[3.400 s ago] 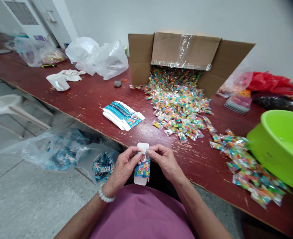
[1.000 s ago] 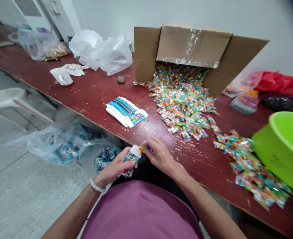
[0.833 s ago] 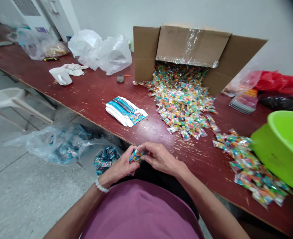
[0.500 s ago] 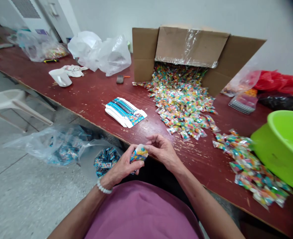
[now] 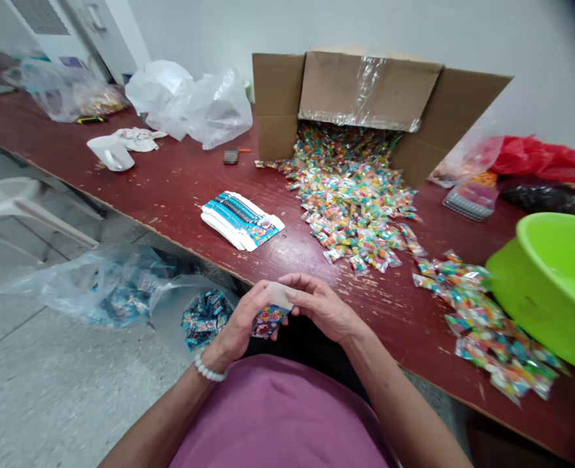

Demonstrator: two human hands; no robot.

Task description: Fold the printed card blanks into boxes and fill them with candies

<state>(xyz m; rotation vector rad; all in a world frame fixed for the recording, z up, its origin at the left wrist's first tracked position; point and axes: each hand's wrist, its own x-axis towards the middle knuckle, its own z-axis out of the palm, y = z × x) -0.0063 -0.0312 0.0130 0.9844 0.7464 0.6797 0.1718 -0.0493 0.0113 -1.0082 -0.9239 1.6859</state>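
Note:
A small printed candy box (image 5: 270,317) is gripped in my left hand (image 5: 242,320), over the table's front edge. Its pale flap stands at the top. My right hand (image 5: 322,305) pinches that flap between thumb and fingers; some fingertips are hidden behind it. Just beyond my hands lies a stack of flat blue-and-white box blanks (image 5: 241,221). Small clear packets of colourful candy (image 5: 360,201) spill from a tipped cardboard carton (image 5: 373,84) onto the red-brown table. More packets lie to the right, beside a lime-green basin (image 5: 526,279).
Plastic bags of filled blue boxes (image 5: 207,318) stand on the floor at left, near a white stool (image 5: 14,195). On the table are a white mug (image 5: 112,153), a small brush (image 5: 231,156), white plastic bags (image 5: 219,107) and a red bag (image 5: 536,156).
My right hand has come in and closed on the box flap, where candy showed at the opening before. The box has turned slightly in my left hand. The view has shifted a little.

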